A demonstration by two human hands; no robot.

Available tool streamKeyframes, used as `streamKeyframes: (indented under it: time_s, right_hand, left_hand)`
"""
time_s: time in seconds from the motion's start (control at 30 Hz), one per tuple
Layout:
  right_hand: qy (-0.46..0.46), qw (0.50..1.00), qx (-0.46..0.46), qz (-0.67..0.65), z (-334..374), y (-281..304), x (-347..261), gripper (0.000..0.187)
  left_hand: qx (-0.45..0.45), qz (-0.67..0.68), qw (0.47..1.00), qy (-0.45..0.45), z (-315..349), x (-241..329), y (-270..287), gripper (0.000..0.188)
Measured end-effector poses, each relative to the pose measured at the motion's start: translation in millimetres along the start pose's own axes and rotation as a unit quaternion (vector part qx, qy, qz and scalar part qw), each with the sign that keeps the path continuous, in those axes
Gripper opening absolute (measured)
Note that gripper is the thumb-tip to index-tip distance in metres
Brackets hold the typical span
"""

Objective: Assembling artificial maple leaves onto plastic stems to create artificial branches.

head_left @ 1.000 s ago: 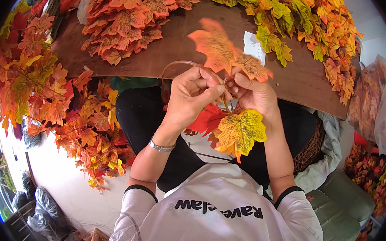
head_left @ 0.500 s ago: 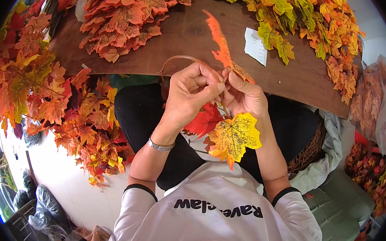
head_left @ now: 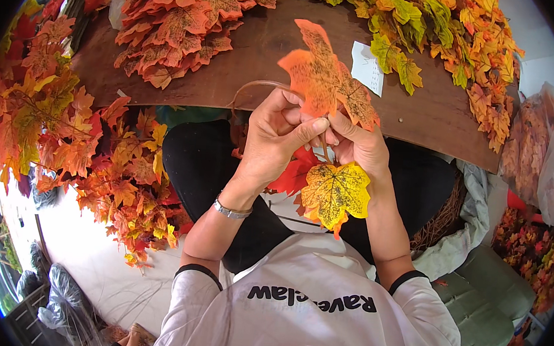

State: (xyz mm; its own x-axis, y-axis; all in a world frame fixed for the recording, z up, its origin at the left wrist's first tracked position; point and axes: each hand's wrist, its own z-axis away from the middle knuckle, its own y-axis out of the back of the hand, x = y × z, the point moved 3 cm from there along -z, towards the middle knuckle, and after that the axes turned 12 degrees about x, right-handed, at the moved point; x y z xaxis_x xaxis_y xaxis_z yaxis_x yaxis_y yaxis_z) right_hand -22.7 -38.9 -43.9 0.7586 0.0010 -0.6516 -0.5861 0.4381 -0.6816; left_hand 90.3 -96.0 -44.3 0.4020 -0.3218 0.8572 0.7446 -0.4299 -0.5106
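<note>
My left hand [head_left: 274, 137], with a metal bracelet at the wrist, is closed in a pinch on a thin brown stem [head_left: 252, 86] that curves away over the table edge. Fingertip to fingertip with it, my right hand [head_left: 365, 144] pinches the base of an orange artificial maple leaf [head_left: 321, 72] with dark speckles. The leaf stands up above both hands and covers some fingertips. Below the hands hang a yellow artificial maple leaf [head_left: 337, 191] and a red leaf [head_left: 293, 174]. The exact joint between the leaf and the stem is hidden by my fingers.
Ahead is a brown wooden table [head_left: 232, 85]. Orange leaves [head_left: 185, 22] are piled at its far left, green and orange leaves [head_left: 425, 28] at its far right. A white paper slip [head_left: 367, 66] lies between. Leaf garlands [head_left: 54, 116] hang at left; a plastic bag [head_left: 539, 148] stands right.
The orange leaf has turned from edge-on to showing its broad face. The yellow leaf has swung slightly and faces up more. Both hands stay together in nearly the same place.
</note>
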Motion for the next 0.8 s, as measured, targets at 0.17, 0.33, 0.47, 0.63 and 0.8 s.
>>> streamKeyframes:
  time_s: [0.17,0.33,0.47,0.63,0.8]
  right_hand:
    - [-0.017,0.998,-0.041,0.050,-3.4,6.5,0.9,0.014]
    - [-0.019,0.998,-0.060,-0.022,-4.9,13.9,15.1,0.022]
    - [-0.042,0.987,0.045,-0.150,-5.5,3.0,27.0,0.035]
    - [-0.100,0.968,-0.133,-0.186,-9.5,9.1,30.1,0.036]
    - [-0.177,0.956,-0.135,-0.192,3.6,14.0,43.2,0.031]
  left_hand:
    - [0.007,0.023,0.999,0.034,-0.4,0.7,-0.9,0.016]
    - [-0.024,-0.015,0.999,0.029,0.8,4.1,-2.1,0.014]
    - [0.030,-0.195,0.974,-0.109,-4.5,8.8,3.5,0.011]
    - [0.044,-0.050,0.989,-0.131,-9.8,19.4,6.5,0.026]
    - [-0.022,0.104,0.993,-0.050,-6.3,11.8,4.4,0.012]
